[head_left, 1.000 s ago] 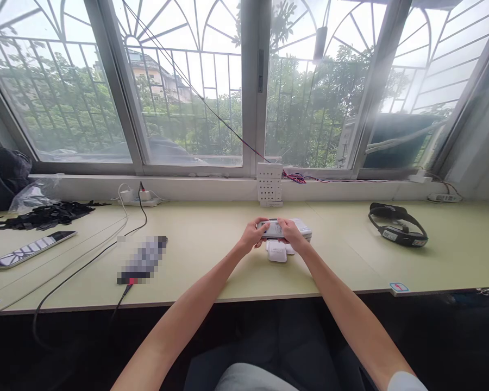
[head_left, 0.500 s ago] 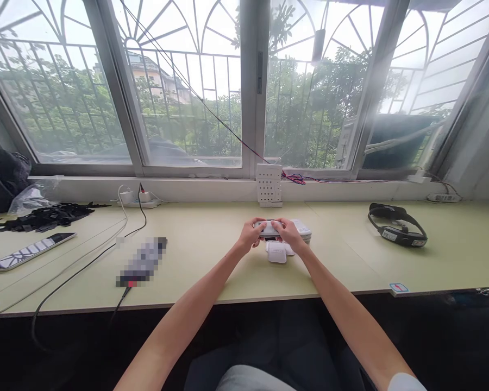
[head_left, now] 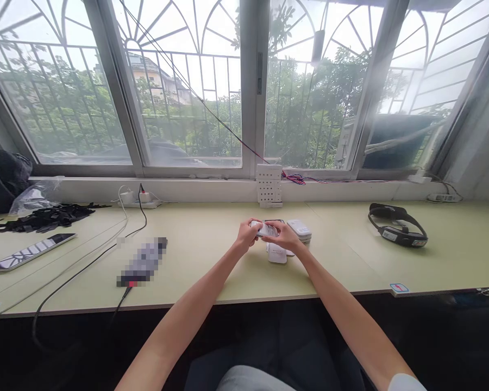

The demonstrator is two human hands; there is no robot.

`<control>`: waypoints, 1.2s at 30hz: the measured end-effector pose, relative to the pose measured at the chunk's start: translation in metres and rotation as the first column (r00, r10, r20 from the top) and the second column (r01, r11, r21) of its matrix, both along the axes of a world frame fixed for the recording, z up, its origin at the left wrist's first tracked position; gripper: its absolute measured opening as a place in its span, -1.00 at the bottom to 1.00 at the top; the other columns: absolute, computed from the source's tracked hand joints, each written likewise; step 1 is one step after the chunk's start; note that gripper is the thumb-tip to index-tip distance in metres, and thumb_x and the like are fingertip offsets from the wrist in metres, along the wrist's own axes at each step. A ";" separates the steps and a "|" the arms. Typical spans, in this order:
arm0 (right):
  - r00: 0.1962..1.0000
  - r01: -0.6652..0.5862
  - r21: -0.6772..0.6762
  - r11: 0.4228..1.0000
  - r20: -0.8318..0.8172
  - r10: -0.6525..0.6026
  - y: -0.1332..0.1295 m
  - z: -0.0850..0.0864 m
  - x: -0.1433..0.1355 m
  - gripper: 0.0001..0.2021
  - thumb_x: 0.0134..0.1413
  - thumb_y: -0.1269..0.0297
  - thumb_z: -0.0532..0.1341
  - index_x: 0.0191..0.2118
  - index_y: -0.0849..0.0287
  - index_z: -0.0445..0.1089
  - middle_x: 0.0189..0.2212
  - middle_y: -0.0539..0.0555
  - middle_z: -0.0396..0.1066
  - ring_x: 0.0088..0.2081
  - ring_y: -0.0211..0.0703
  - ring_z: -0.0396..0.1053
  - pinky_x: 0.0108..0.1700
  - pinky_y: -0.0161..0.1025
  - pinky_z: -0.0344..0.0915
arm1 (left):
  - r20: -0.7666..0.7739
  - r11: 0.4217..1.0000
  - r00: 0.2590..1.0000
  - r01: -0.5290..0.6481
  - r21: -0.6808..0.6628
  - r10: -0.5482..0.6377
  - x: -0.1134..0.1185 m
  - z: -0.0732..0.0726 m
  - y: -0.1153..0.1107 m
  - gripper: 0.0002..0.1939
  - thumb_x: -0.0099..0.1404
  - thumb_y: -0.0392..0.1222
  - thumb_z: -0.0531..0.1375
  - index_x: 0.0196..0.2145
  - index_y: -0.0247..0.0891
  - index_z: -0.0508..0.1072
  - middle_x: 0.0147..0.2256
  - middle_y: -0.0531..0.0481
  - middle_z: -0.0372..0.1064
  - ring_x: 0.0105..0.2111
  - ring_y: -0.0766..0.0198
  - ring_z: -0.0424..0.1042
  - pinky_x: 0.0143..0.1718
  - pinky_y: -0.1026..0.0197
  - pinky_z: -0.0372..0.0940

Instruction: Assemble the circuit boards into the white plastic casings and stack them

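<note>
Between both hands is a small white case (head_left: 268, 231), tilted, its lower side partly covered by fingers. My left hand (head_left: 248, 233) grips its left end with the thumb on top. Wrapped round the right end is my right hand (head_left: 282, 234). Just behind the right hand lies a dark-edged flat piece (head_left: 277, 221), mostly hidden. A stack of white rectangular pieces (head_left: 300, 228) stands to the right of it. Under the right wrist, a few loose white pieces (head_left: 277, 254) lie on the table.
The pale green table (head_left: 204, 255) bears a black headset (head_left: 399, 231) at right. At left are a blurred-out device (head_left: 142, 263), cables, a phone (head_left: 32, 252) and black strips (head_left: 44, 218). A perforated white block (head_left: 269, 185) stands by the window.
The white case has turned and tilted in my hands and moved slightly left. The dark-edged flat piece and more of the stack now show behind my right hand.
</note>
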State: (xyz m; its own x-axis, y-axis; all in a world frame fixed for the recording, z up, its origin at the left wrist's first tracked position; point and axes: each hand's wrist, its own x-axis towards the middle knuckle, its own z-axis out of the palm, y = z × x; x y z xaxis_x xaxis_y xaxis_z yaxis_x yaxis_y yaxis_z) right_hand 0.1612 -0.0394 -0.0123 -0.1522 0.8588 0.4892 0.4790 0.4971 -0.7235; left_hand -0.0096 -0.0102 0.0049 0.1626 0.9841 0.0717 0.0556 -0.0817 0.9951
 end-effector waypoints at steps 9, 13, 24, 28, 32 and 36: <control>0.999 0.024 0.046 0.999 0.046 -0.026 0.000 0.000 -0.001 -0.51 -0.17 0.13 0.44 -0.03 0.08 0.51 -0.07 0.10 0.53 -0.07 -0.01 0.46 -0.05 -0.14 0.34 | 0.040 1.000 0.999 -0.020 -0.014 0.021 0.001 0.000 0.000 -0.74 0.07 -0.21 0.25 -0.23 -0.25 0.42 -0.67 0.13 0.22 -0.73 0.40 0.18 -0.76 0.38 -0.16; 0.997 0.030 0.074 0.997 0.066 -0.035 -0.002 0.000 -0.002 -0.56 -0.12 0.11 0.42 -0.06 0.10 0.51 -0.12 0.10 0.54 -0.12 -0.02 0.45 -0.06 -0.14 0.32 | 0.055 1.000 0.998 -0.024 -0.009 0.025 0.002 -0.001 0.002 -0.79 0.15 -0.19 0.21 -0.22 -0.26 0.38 -0.69 0.14 0.21 -0.75 0.40 0.15 -0.77 0.37 -0.14; 0.918 0.380 0.256 0.889 0.018 -0.397 0.004 -0.004 -0.001 -0.58 -0.05 0.09 0.37 -0.09 0.22 0.47 -0.16 0.26 0.46 -0.13 0.06 0.40 -0.06 -0.10 0.32 | 0.244 0.997 0.970 -0.017 0.078 -0.002 0.005 0.000 0.004 -0.66 0.37 0.11 0.10 -0.16 -0.25 0.26 -0.64 0.14 0.32 -0.80 0.43 0.10 -0.71 0.33 0.02; 0.759 0.613 0.301 0.731 0.032 -0.650 0.008 -0.003 0.009 -0.55 -0.02 0.09 0.34 -0.06 0.31 0.44 -0.16 0.32 0.42 -0.10 0.13 0.35 -0.06 -0.07 0.28 | 0.238 0.997 0.971 -0.016 0.074 -0.002 0.006 0.000 0.004 -0.68 0.38 0.10 0.08 -0.17 -0.23 0.24 -0.66 0.14 0.32 -0.80 0.43 0.10 -0.70 0.33 0.01; 0.582 0.758 0.288 0.586 0.109 -0.806 0.006 0.001 0.022 -0.58 0.02 0.10 0.30 -0.08 0.33 0.44 -0.18 0.33 0.40 -0.12 0.15 0.32 -0.04 -0.02 0.21 | 0.229 0.997 0.973 -0.005 0.081 -0.013 0.006 -0.002 0.003 -0.70 0.39 0.08 0.08 -0.18 -0.23 0.24 -0.66 0.15 0.32 -0.80 0.43 0.10 -0.70 0.34 -0.01; 0.489 0.819 0.218 0.530 0.216 -0.845 0.003 0.003 0.031 -0.61 0.07 0.09 0.26 -0.15 0.36 0.47 -0.18 0.42 0.40 -0.07 0.27 0.31 -0.03 0.04 0.16 | 0.221 0.997 0.975 0.003 0.080 -0.021 0.006 -0.002 0.002 -0.72 0.40 0.05 0.07 -0.19 -0.24 0.25 -0.66 0.14 0.32 -0.79 0.43 0.10 -0.71 0.34 -0.01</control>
State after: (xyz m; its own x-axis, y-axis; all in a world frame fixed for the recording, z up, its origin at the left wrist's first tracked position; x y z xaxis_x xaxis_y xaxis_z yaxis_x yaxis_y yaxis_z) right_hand 0.1918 -0.0363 -0.0096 0.4829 0.6184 0.6200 0.8580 -0.1923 -0.4764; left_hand -0.0041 -0.0079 0.0030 0.1460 0.9720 0.1841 -0.1674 -0.1591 0.9730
